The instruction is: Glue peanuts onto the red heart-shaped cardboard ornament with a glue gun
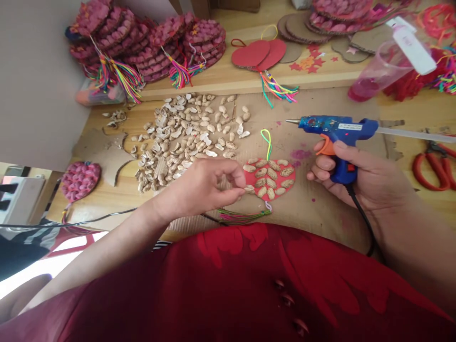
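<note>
A red disc [252,178] lies on the cardboard in front of me, with rows of peanut shells on its face, a yellow-green loop at the top and a tassel [245,216] below. At the disc's left edge, my left hand [210,185] pinches a peanut shell [249,189] between thumb and fingertips. My right hand [351,173] grips a blue hot glue gun [327,126] by its handle, right of the disc. Its nozzle points left, above and apart from the disc. A clear glue stick [413,133] sticks out of its back.
Loose peanut shells [178,128] spread over the cardboard at left. Behind stand stacks of pink shell-covered discs [149,47], plain red discs [252,53] and a plastic cup [377,71] with pink residue. Red-handled pliers [429,171] lie at right. The gun's cord [363,209] hangs below my right hand.
</note>
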A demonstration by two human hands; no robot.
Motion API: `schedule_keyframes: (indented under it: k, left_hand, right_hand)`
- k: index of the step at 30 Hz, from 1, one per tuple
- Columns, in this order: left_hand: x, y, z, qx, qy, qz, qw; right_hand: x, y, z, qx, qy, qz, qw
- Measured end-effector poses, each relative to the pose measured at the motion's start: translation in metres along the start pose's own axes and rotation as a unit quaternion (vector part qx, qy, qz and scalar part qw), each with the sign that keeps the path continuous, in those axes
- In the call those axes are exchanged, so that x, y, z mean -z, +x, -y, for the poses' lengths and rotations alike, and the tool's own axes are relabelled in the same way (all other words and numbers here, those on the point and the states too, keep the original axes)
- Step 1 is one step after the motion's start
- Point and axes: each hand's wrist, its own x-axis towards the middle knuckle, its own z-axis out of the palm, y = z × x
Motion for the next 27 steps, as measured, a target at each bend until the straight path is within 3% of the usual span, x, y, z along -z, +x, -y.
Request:
schedule_keyframes:
  k: [6, 9, 11, 16, 19, 23, 27]
  left_hand:
    - [0.014, -0.034, 0.014, 0.164, -0.010, 0.075, 0.984]
    - [0.015, -0.039, 0.018, 0.207, 0.045, 0.096, 0.973]
    - [0.016, -0.039, 0.020, 0.212, 0.101, 0.074, 0.969]
    - [0.014, -0.032, 0.021, 0.161, 0.200, -0.023, 0.966]
    - [0.007, -0.025, 0.021, 0.065, 0.201, -0.057, 0.976]
    - [-0.001, -0.010, 0.019, -0.060, 0.233, -0.005, 0.971]
    - [-0.003, 0.003, 0.020, -0.069, 0.251, 0.018, 0.965]
  right_hand:
    - [0.003, 0.002, -0.004, 0.005, 0.003, -0.007, 1.000]
    - [0.005, 0.002, -0.005, 0.005, -0.002, -0.012, 1.000]
    - [0.006, 0.003, -0.005, 0.004, -0.004, -0.011, 1.000]
    - [0.006, 0.002, -0.004, 0.006, -0.006, -0.013, 1.000]
    - [0.005, 0.002, -0.004, 0.004, -0.009, -0.012, 1.000]
    - [0.003, 0.001, -0.005, 0.006, -0.005, -0.004, 1.000]
    - [0.002, 0.001, -0.004, 0.008, -0.001, 0.003, 1.000]
